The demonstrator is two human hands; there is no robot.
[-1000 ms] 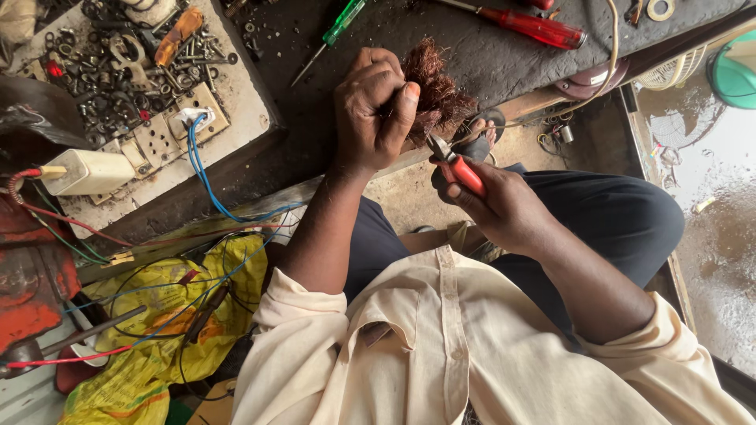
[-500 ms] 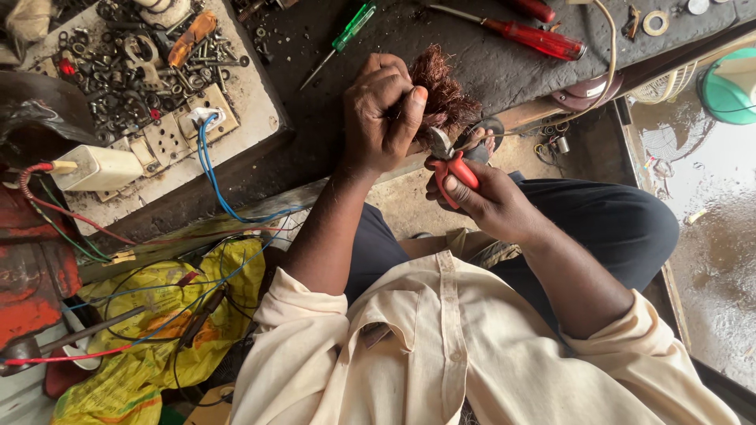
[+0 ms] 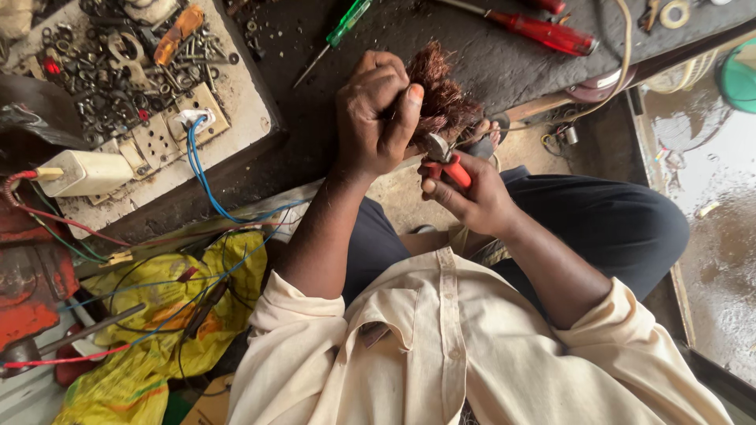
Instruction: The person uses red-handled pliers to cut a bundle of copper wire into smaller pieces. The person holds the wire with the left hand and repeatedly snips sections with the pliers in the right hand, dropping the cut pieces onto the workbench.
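Observation:
My left hand (image 3: 376, 116) grips a tangled bundle of reddish copper wire (image 3: 443, 93) above the dark workbench (image 3: 504, 59). My right hand (image 3: 471, 191) is closed on red-handled cutting pliers (image 3: 446, 162), whose metal jaws touch the lower edge of the wire bundle. Both hands meet just in front of my lap; my cream shirt and dark trousers fill the lower part of the view.
A green-handled screwdriver (image 3: 340, 30) and a red-handled screwdriver (image 3: 543, 31) lie on the bench. At the left, a tray of nuts and bolts (image 3: 102, 67), a socket board with a blue cable (image 3: 177, 130), a white plug (image 3: 83, 173). Yellow bag with wires (image 3: 169, 315) below left. Wet floor (image 3: 720, 197) at right.
My right hand with the pliers has moved up to the wire bundle, so the jaws now touch it. My left hand keeps its hold on the bundle.

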